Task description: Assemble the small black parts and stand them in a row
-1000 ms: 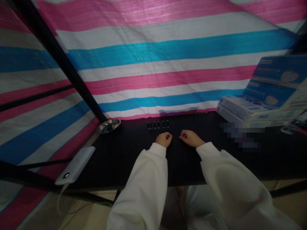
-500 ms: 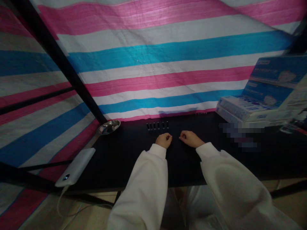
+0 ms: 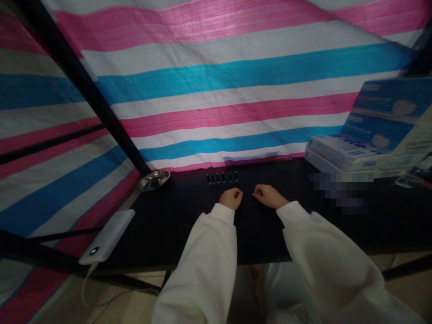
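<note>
At the far left, a white power bank [image 3: 107, 236] lies at the edge of a black tabletop [image 3: 168, 229], its cable [image 3: 86, 288] trailing down, and a shallow metal dish [image 3: 154, 180] sits in the back corner against a striped tarpaulin [image 3: 236, 85]. Next comes a row of small black upright pieces [image 3: 222, 178], too small to identify, just ahead of the left hand [image 3: 231, 198], which is loosely curled and empty. The right hand [image 3: 270, 196] is curled the same way, also empty, near the left. Neither hand has shifted in the last second, and the row hasn't moved either, with no contact between them. Further right are some tiny dark pieces [image 3: 284, 159], then stacked boxes of face masks [image 3: 357, 153] — beside a blurred-out patch [image 3: 340, 192].
</note>
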Motion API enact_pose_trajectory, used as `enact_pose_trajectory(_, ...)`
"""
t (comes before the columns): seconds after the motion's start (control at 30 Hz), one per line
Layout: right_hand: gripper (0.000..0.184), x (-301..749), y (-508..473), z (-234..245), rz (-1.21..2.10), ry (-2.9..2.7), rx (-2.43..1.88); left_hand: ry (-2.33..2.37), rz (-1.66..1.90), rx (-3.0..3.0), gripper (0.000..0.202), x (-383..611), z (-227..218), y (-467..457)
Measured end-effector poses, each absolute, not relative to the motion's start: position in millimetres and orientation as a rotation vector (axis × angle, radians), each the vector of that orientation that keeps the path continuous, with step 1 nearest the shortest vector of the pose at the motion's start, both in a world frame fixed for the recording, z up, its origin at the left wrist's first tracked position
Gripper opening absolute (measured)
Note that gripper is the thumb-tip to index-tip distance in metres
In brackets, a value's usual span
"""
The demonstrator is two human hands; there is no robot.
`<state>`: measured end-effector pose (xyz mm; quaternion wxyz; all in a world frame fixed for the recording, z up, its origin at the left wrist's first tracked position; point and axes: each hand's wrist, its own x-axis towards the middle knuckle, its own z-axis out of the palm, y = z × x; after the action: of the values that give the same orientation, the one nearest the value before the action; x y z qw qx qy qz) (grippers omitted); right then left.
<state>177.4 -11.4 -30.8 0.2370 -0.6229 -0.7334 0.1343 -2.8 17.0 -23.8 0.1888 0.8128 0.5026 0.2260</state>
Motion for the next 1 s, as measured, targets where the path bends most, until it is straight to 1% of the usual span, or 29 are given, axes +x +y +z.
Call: enact_pose_trajectory(1.0, 0.011, 177.3, -11.4, -30.4, 0.379, -2.021, -1.716, 1.394, 0.640, 2.327, 0.027, -2.9, -21.5, 15.4)
